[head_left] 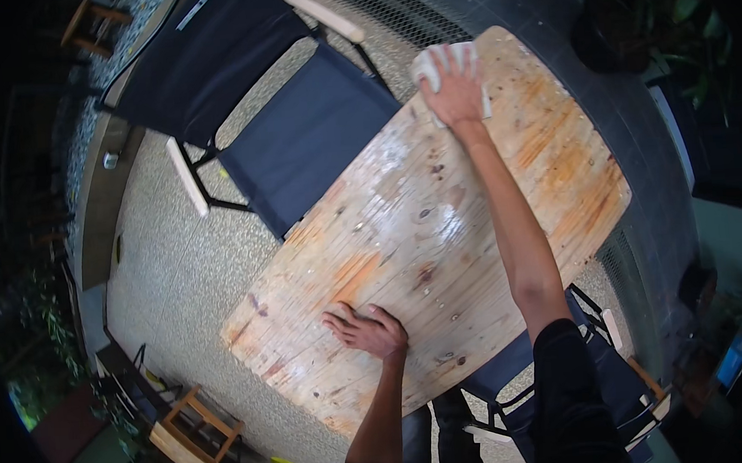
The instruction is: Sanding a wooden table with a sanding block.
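Note:
A worn wooden table with rounded corners and wet, shiny patches lies before me. At its far edge, my right hand presses a white cloth flat with spread fingers. Part of the cloth hangs past the table's edge on the left. My left hand rests on the boards near the closer end, holding nothing, its fingers a little apart. Orange-brown stains and dark knots mark the wood around both hands.
A dark folding armchair with pale wooden armrests stands against the table's far left side. Another dark chair is close by my right arm. A wooden stool lies lower left on the pebbled floor. Potted plants line the upper right.

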The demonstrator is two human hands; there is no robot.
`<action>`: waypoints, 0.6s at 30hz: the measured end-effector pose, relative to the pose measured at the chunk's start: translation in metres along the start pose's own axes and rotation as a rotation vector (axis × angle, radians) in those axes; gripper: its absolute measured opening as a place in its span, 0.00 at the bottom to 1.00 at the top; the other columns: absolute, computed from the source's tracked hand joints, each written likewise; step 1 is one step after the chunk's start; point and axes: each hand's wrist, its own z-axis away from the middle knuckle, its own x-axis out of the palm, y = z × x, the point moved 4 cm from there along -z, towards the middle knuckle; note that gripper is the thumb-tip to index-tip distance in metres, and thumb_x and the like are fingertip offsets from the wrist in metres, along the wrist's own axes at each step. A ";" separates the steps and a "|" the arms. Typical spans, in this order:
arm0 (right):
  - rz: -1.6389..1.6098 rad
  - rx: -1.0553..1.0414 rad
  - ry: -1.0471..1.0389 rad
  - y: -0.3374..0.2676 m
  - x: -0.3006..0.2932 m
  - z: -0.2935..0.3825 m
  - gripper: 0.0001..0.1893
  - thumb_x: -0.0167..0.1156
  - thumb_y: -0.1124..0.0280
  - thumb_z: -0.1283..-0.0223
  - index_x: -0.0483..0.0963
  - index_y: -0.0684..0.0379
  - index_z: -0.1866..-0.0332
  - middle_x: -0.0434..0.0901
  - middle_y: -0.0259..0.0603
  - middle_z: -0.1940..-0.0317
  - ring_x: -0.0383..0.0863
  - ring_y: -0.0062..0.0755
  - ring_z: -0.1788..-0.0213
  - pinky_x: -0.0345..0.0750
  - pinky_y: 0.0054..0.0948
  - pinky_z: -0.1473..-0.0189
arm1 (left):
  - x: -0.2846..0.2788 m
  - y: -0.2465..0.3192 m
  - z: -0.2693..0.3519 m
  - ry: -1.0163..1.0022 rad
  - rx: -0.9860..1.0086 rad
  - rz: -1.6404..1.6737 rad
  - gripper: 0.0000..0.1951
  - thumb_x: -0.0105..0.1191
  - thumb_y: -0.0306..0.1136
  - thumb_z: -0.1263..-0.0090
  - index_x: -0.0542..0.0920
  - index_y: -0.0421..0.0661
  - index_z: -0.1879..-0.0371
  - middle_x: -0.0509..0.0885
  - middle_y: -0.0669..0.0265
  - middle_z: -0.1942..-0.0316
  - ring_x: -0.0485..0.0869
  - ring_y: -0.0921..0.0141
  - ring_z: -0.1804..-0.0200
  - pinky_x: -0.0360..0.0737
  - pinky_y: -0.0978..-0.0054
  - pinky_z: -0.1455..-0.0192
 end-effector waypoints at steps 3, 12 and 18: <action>-0.106 -0.272 -0.268 -0.103 -0.011 0.052 0.33 0.48 0.46 0.31 0.65 0.48 0.24 0.59 0.38 0.21 0.47 0.52 0.18 0.37 0.55 0.19 | -0.004 0.000 -0.004 0.009 -0.041 -0.015 0.34 0.44 0.46 0.25 0.59 0.37 0.25 0.48 0.37 0.21 0.44 0.42 0.19 0.40 0.43 0.22; -0.535 -0.755 -0.375 -0.164 -0.057 0.248 0.33 0.58 0.54 0.37 0.67 0.48 0.26 0.62 0.40 0.23 0.51 0.53 0.19 0.48 0.54 0.20 | -0.009 -0.012 -0.008 0.006 -0.046 0.027 0.34 0.48 0.45 0.27 0.60 0.40 0.25 0.49 0.38 0.21 0.45 0.43 0.19 0.42 0.45 0.21; -0.098 -0.304 -0.055 0.028 -0.057 0.157 0.34 0.54 0.51 0.31 0.59 0.46 0.22 0.57 0.41 0.21 0.50 0.55 0.19 0.45 0.52 0.20 | -0.008 0.003 -0.006 -0.041 -0.050 0.084 0.34 0.47 0.47 0.25 0.62 0.41 0.25 0.48 0.38 0.21 0.44 0.43 0.19 0.42 0.45 0.21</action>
